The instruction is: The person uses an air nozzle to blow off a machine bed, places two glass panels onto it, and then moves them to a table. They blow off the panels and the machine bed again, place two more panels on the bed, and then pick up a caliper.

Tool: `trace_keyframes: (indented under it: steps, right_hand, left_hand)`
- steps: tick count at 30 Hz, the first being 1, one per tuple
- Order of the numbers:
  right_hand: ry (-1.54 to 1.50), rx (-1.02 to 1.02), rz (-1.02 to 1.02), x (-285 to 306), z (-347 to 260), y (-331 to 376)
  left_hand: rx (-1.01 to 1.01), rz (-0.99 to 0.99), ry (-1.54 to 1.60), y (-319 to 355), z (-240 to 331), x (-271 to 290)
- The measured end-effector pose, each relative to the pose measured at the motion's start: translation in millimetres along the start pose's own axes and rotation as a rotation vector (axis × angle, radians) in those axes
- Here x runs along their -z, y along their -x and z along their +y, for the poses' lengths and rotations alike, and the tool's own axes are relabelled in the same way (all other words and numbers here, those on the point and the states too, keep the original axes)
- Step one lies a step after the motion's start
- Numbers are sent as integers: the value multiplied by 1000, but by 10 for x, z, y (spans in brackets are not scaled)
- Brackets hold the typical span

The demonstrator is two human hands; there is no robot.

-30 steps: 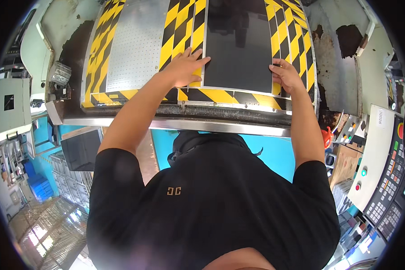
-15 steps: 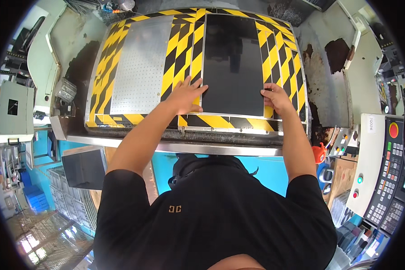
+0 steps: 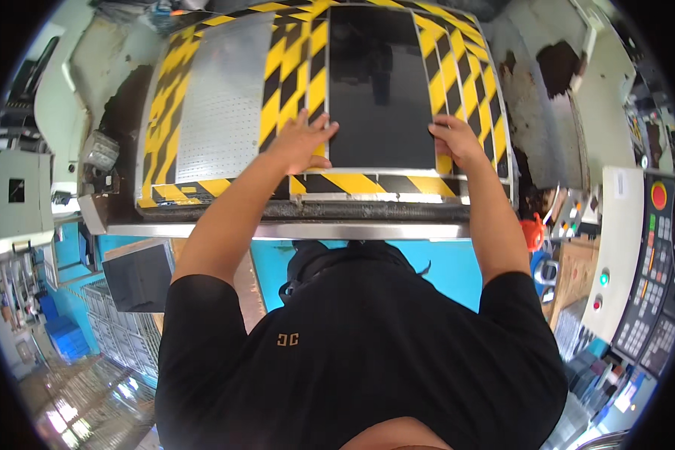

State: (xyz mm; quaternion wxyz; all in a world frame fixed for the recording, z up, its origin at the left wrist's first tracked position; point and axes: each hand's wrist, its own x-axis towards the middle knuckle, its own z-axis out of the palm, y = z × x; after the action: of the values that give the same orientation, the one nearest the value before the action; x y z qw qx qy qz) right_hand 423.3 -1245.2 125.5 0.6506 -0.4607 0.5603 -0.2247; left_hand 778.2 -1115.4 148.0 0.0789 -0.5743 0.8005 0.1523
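Note:
A glossy black rectangular panel (image 3: 379, 90) lies flat on a machine bed marked with yellow-and-black striped tape (image 3: 296, 71). My left hand (image 3: 301, 144) is open at the panel's left edge, its fingers spread over the tape and fingertips touching the edge. Across from it, my right hand (image 3: 459, 141) has its fingers bent together with the thumb against the right edge of the panel. What lies under those right fingers is hidden. To the left of the stripes is a grey plate with rows of small holes (image 3: 225, 105).
A metal rail (image 3: 352, 231) runs along the bed's front, close to my body. At the right stands a control panel with a red button (image 3: 658, 196) and keys. A red-orange object (image 3: 532, 231) sits by the right front corner. Another dark panel (image 3: 136, 277) leans at lower left.
The whole bed sits a little higher and blurrier in the picture, as my view has shifted. Both hands stay at the same two edges of the black panel.

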Motion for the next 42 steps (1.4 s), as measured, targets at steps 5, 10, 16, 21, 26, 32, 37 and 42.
trace_keyframes:
  steps: [5,10,16,21,26,32,37,42]
  right_hand:
    - [1068,442,332,-236,-458,669]
    - [415,301,-33,95,-411,1820]
    - [342,-565,-188,1040,765,2493]
    - [721,-34,432,1362,1030,2529]
    - [1164,42,374,1201,660,2355]
    - [887,381,56,606,-114,2107]
    - [670,672,-510,-1030,-469,2009]
    - [1237,580,-918,-2925,-617,2640]
  left_hand:
    - [1,48,-16,58,-31,-2]
    - [62,-43,-25,72,34,14]
    - [52,-37,-38,41,75,45]
    - [30,-14,-13,-7,34,35]
    - [8,77,135,276,-121,-48]
    - [-10,376,358,419,169,-10]
    - [114,770,1798,2270,214,-183]
    - [754,1771,2164,4207,-241,-1278]
